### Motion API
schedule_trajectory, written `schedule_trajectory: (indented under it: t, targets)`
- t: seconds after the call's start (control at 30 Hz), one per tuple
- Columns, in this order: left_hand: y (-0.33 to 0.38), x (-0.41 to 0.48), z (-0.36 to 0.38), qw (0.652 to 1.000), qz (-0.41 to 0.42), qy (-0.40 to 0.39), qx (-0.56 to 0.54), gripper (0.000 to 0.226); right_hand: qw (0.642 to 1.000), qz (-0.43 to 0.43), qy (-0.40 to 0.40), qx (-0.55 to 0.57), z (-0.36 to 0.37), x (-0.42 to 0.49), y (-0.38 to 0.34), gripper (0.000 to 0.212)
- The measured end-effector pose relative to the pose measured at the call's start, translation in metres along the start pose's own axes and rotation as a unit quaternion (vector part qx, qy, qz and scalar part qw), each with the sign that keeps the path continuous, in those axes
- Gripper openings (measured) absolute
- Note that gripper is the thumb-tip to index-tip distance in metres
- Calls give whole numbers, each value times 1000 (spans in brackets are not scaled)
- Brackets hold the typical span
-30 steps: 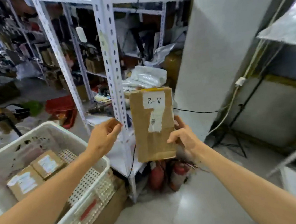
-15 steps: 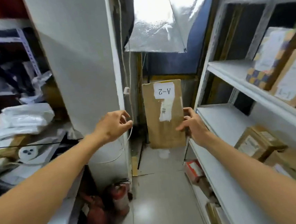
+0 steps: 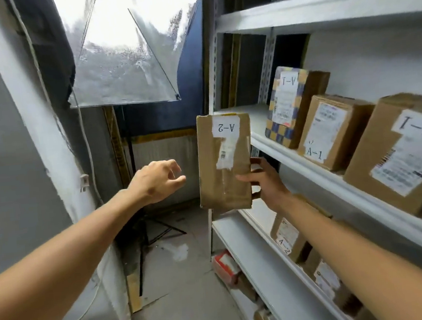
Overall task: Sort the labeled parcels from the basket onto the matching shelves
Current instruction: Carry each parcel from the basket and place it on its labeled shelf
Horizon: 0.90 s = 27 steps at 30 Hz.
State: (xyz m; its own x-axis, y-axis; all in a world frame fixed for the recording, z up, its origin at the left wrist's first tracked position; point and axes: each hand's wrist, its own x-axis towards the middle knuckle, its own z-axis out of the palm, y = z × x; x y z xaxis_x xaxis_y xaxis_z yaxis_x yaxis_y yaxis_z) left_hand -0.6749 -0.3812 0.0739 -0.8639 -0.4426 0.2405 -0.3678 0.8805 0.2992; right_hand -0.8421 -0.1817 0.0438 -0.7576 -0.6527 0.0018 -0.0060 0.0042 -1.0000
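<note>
Gripping A-2 parcel [image 3: 223,184], right hand [image 3: 266,183] partly hidden behind it

View: off the basket and the left rack, both gone from frame; the shelves [image 3: 308,168] now fill the right side, close up.
Item: the parcel [image 3: 226,184] marked A-2, in the right hand [image 3: 266,183], moves from in front of the left rack, across the aisle, to the shelves' front corner post, its top level with the A-1 boxes [image 3: 331,132].
The left hand [image 3: 155,183] moves from beside the rack post to open aisle, near the parcel but apart, fingers looser.
Labels: A-1 now legible, as is that of an A-2 box [image 3: 286,235] one shelf below.
</note>
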Motion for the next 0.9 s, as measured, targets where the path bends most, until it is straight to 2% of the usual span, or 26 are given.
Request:
schedule_trajectory:
  t: [0.1,0.23,0.37,0.43,0.53,0.7,0.8,0.9]
  targets:
    - [-1,38,2,1000,27,-1,0,34,999,-8,36,-16,-2,21,-9,58]
    - [-12,87,6,998,62,-8,-14,36,996,-28,79,-29,5,52,-18,46]
    - [-31,132,7,994,102,-26,-37,36,990,-16,136,-28,15,79,-20,54]
    - [-43,149,11,991,113,-40,-67,37,987,-5,153,-37,19,89,-14,47]
    - [-63,169,27,986,115,-55,-111,34,981,23,185,-44,22,96,8,35]
    - [-83,188,77,972,134,-131,-140,31,961,76,264,-19,18,99,64,44]
    - [-78,195,111,961,158,-180,-142,34,953,120,279,-17,13,104,93,53]
    - [-71,207,138,955,158,-212,-133,35,946,148,287,-8,5,113,116,52]
